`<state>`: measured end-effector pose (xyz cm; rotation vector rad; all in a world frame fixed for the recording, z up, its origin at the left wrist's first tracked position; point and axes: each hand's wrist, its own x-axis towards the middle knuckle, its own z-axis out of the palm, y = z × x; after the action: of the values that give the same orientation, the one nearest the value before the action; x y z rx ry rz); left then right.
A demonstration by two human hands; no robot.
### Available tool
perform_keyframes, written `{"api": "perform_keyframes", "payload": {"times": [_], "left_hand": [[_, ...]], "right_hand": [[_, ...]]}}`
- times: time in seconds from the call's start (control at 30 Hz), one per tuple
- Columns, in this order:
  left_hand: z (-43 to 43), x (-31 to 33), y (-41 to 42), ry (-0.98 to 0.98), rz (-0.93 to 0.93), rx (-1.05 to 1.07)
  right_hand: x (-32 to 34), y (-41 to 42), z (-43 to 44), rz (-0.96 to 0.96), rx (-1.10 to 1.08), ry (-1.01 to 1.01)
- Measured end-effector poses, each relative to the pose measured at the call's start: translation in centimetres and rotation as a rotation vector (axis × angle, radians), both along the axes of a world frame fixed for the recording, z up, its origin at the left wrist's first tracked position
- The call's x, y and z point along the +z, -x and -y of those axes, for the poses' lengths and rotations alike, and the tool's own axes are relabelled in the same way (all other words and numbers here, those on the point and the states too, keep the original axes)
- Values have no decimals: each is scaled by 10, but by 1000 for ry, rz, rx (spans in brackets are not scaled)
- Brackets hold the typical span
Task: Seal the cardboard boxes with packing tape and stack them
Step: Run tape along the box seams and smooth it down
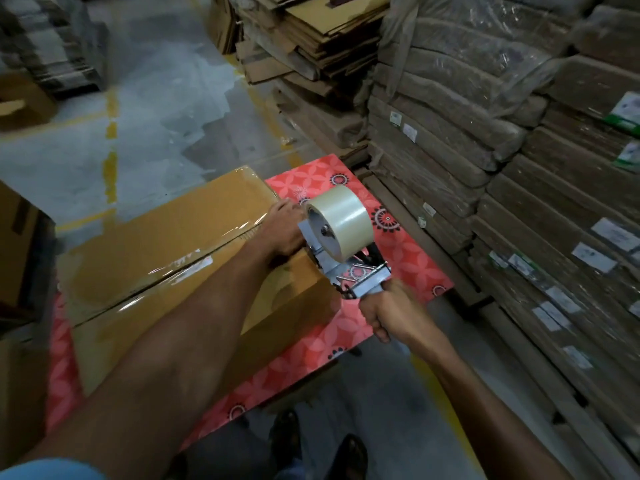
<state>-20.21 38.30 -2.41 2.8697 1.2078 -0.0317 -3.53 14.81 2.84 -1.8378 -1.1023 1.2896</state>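
Centrally, one closed cardboard box [180,258] of smooth brown corrugated board lies on a table covered in a glossy coral-pink floral cloth [408,268]. Shiny clear tape runs along the box's centre seam and wrinkles over its far end. The left hand [285,230] lies flat on the box's right-hand top edge, fingers curled over the rim and pinching nothing. The right hand [388,315] is wrapped tightly round the handle of a single metal tape dispenser [349,268], its fingers pressed together about the grip. The dispenser carries one fat roll of translucent packing tape [341,221] and sits just beside the box's right end. Plastic-wrapped bundles of flattened cardboard [485,140], rough-edged and labelled, are stacked at right.
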Motion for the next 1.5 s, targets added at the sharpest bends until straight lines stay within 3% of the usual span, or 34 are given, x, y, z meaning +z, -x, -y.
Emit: {"api": "perform_keyframes", "payload": {"times": [0.23, 0.33, 0.4, 0.6, 0.77, 0.87, 1.03, 1.13, 1.27, 1.37, 1.5], "left_hand": [[11, 6, -7, 61, 67, 0], [36, 4, -13, 131, 269, -167], [51, 1, -10, 213, 281, -215], [68, 8, -10, 106, 83, -189], [69, 6, -9, 124, 145, -158], [70, 5, -11, 111, 96, -166], [74, 4, -5, 110, 138, -163], [82, 3, -5, 101, 107, -138], [91, 3, -12, 88, 58, -87], [96, -1, -14, 82, 39, -27], [100, 2, -14, 97, 55, 3]], "right_hand": [[-70, -29, 58, 115, -58, 33], [-79, -26, 47, 58, -66, 14], [-82, -22, 46, -60, -121, 10], [-84, -3, 49, -313, -196, -1], [-88, 16, 55, -852, -325, 205], [-96, 16, 57, -935, -329, 173], [-107, 0, 61, -1265, -430, -9], [-107, -21, 36, -1044, -569, -34], [-114, -42, -18, -434, -636, -15], [-130, -48, -50, 126, -482, 57], [-153, -48, -70, 473, -266, 157]]}}
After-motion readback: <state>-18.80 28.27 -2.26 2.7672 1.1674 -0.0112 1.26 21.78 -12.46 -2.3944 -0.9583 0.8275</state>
